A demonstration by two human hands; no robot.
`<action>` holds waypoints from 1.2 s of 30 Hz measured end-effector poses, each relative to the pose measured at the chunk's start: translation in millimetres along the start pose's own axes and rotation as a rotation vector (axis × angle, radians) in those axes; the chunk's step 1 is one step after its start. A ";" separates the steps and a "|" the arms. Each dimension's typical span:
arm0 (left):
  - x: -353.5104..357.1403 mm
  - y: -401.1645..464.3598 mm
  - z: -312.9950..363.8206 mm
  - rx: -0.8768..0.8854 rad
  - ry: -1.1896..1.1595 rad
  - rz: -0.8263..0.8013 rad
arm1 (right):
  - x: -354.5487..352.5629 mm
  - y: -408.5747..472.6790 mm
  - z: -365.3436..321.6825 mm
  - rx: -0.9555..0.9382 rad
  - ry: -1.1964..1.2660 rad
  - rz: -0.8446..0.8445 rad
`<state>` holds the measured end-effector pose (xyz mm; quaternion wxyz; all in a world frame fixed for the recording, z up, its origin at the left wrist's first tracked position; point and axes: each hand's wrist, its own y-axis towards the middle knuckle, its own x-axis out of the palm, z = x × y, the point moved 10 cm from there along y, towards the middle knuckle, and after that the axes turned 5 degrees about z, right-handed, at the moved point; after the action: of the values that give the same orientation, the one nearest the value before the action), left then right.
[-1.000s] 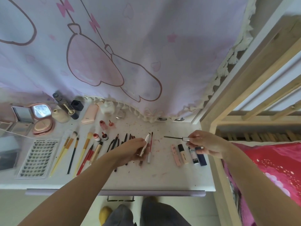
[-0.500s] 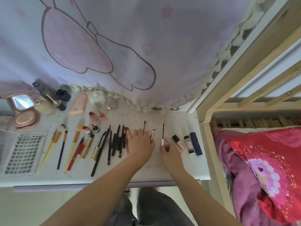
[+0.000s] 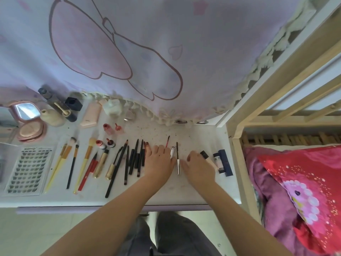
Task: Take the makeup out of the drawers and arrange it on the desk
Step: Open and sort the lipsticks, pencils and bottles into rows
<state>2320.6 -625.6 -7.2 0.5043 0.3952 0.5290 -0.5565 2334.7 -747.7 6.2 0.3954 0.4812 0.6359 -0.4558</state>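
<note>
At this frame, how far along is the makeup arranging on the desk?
Mostly done, it seems: brushes, pencils and tubes lie in a row across the desk, with bottles and a compact behind. In hand: the left hand and right hand rest flat either side of a mascara wand, apparently straightening it. The drawer under the desk edge looks closed; whether anything remains inside cannot be seen.

The word "XOYO" is printed in dark capitals at the top of a clear false-lash tray (image 3: pixel 27 169) lying flat at the left end of the white bench (image 3: pixel 184 193); a small white tube (image 3: pixel 218 161) near the right end carries dark lettering too blurred to read; a pink tube (image 3: pixel 91 115) at the back bears tiny unreadable print; no other text is legible.
</note>
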 end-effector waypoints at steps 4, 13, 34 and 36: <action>-7.6 -5.0 18.9 0.075 -0.051 0.052 | -30.2 31.8 24.0 -0.034 -0.149 -0.002; 10.0 -4.6 59.4 0.123 -0.082 -0.058 | -11.0 41.7 7.6 -0.161 -0.205 -0.034; -52.6 -48.2 32.3 0.205 -0.625 -0.254 | -46.1 -21.1 -17.1 -0.052 0.928 -0.535; -43.3 -56.8 8.1 0.167 -0.657 -0.254 | -66.2 -13.3 10.8 0.027 1.065 -0.418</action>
<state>2273.5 -631.2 46.8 0.5401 0.1661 0.3363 -0.7534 2337.3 -776.4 68.2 -0.0843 0.5138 0.8230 -0.2271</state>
